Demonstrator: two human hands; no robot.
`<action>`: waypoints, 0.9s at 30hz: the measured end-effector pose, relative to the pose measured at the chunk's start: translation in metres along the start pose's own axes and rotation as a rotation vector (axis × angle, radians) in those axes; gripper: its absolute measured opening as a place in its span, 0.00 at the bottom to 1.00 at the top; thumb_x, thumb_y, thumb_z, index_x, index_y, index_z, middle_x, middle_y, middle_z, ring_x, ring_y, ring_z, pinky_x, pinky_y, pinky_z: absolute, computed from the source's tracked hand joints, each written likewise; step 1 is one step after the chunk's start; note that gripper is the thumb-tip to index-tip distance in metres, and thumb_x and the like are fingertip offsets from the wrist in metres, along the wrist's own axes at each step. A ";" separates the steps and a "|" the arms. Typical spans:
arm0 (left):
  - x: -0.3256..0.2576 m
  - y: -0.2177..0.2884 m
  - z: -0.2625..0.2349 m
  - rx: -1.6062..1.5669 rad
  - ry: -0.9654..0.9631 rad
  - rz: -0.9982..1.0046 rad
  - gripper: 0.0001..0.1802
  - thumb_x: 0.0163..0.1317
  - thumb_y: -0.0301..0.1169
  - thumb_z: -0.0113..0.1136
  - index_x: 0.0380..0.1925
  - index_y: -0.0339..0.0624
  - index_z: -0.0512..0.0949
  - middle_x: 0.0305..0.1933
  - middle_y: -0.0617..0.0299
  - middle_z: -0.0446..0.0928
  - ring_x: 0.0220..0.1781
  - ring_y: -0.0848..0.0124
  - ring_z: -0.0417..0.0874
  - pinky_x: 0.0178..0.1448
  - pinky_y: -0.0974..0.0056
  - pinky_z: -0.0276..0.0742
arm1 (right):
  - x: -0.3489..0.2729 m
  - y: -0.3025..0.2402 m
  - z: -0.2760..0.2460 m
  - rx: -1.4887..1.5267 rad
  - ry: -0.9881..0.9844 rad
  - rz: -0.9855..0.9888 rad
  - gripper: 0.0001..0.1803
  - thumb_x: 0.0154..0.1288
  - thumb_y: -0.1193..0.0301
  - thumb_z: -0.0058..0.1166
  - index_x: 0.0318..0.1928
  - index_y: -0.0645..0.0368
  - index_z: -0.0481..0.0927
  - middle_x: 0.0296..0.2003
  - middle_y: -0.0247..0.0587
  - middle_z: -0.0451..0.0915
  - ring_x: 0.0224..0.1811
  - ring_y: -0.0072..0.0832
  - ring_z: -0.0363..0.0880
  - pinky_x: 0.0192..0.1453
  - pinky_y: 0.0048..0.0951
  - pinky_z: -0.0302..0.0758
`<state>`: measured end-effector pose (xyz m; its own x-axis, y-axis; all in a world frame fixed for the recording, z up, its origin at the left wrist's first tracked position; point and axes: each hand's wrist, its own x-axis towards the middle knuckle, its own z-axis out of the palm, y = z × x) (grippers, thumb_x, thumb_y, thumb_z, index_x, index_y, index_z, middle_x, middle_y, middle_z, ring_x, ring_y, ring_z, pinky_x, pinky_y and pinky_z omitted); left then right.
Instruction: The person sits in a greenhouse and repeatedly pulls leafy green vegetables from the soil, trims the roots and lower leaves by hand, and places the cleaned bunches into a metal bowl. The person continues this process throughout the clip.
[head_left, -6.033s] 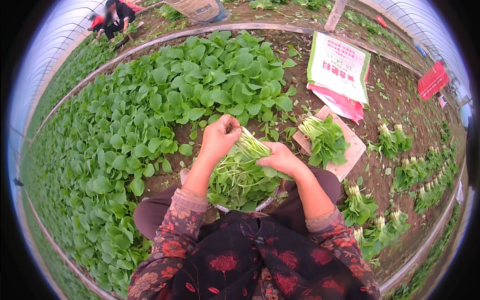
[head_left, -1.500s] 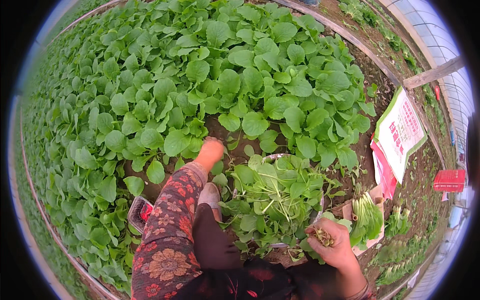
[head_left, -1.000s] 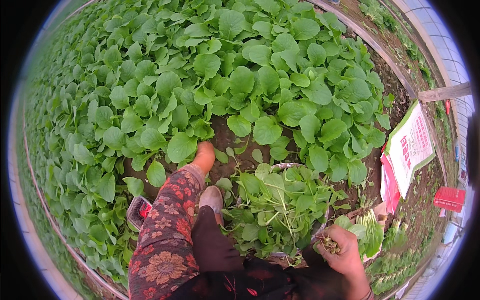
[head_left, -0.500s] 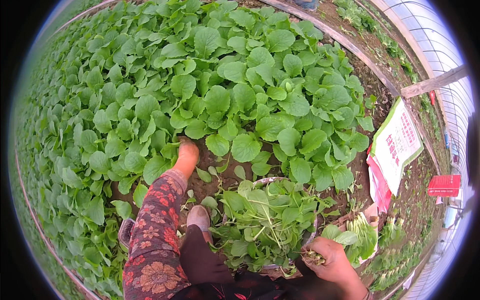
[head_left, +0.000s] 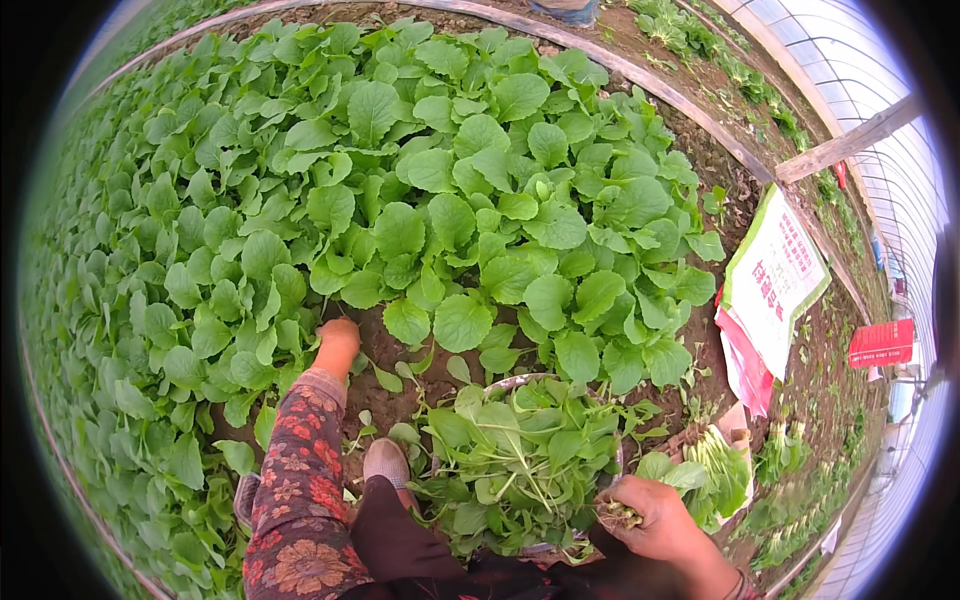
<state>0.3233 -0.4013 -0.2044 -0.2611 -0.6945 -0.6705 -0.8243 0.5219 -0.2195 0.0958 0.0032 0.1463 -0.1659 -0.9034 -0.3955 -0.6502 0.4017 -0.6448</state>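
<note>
Touches the greens (head_left: 400, 232) at left with the left hand (head_left: 338, 345), the nearer one; finds them just beyond the knuckles, up and left; cannot tell finger spread or stem lean, both hidden there; has a basin (head_left: 515, 380) of leaves (head_left: 525, 440) between both hands; at right, holds a bunch (head_left: 616, 514) in the curled right hand (head_left: 655, 515), roots toward the basin, near a bundle (head_left: 715, 465).

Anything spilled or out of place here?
Only minor: a few leaves lie on the bare soil between the plants and the basin, possibly dropped, and heaped greens overhang its rim. Nothing else stands out.
</note>
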 end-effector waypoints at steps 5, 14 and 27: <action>0.012 0.000 0.001 -0.011 -0.120 0.076 0.15 0.57 0.32 0.59 0.45 0.45 0.84 0.57 0.53 0.78 0.57 0.52 0.79 0.56 0.45 0.76 | -0.001 0.004 -0.004 -0.014 0.028 0.000 0.16 0.48 0.73 0.65 0.40 0.58 0.78 0.31 0.45 0.77 0.35 0.45 0.78 0.39 0.37 0.75; -0.018 0.006 -0.022 0.020 -0.211 0.308 0.22 0.49 0.38 0.65 0.43 0.39 0.83 0.52 0.47 0.79 0.54 0.53 0.80 0.54 0.54 0.78 | -0.018 0.012 -0.002 -0.032 0.095 -0.006 0.16 0.47 0.73 0.65 0.39 0.60 0.77 0.31 0.47 0.76 0.35 0.47 0.77 0.39 0.40 0.75; -0.202 0.034 -0.107 -0.960 0.216 0.606 0.28 0.48 0.31 0.68 0.52 0.39 0.75 0.41 0.61 0.81 0.41 0.71 0.80 0.50 0.65 0.75 | -0.064 -0.009 0.005 0.155 0.294 -0.049 0.13 0.52 0.74 0.63 0.39 0.62 0.77 0.31 0.48 0.77 0.34 0.44 0.77 0.40 0.36 0.74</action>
<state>0.2943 -0.2957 -0.0007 -0.7485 -0.5775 -0.3259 -0.5527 0.2717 0.7879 0.1159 0.0579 0.1738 -0.3589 -0.9177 -0.1702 -0.5461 0.3543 -0.7591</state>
